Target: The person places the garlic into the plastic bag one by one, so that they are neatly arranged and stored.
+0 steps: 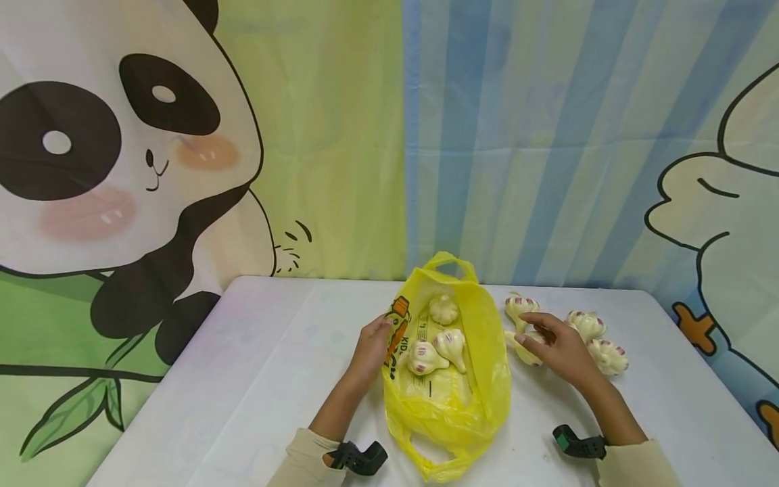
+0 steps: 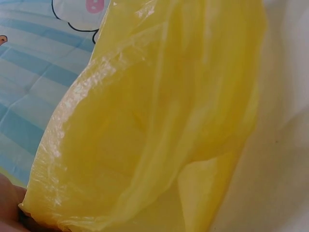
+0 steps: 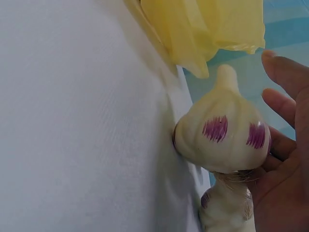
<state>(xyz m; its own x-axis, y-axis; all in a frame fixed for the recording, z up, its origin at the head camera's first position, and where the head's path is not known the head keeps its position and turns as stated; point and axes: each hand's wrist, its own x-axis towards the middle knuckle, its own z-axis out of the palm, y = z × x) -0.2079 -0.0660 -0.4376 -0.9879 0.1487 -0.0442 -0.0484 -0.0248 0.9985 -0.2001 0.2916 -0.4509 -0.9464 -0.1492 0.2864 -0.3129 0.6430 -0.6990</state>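
A yellow plastic bag [image 1: 489,365] lies with its mouth spread wide. My left hand [image 1: 370,348] grips the bag's left edge between thumb and fingers. Inside the bag are three garlic bulbs [image 1: 422,358], white with purple marks on some. To the right of the bag, my right hand [image 1: 566,352] reaches over a garlic bulb [image 1: 528,353], its fingers loosely bent and apart. In the right wrist view, a garlic bulb [image 3: 222,130] sits beside the right hand [image 3: 285,188]; the thumb stands away from it. The left wrist view is mostly filled by yellow plastic [image 2: 120,121].
Another garlic bulb [image 1: 522,306] lies just beyond the right fingers. Two more bulbs [image 1: 608,357] rest right of that hand. The white table [image 1: 274,379] ends at a printed curtain [image 1: 328,135] with a panda. Each wrist wears a black strap device [image 1: 359,458].
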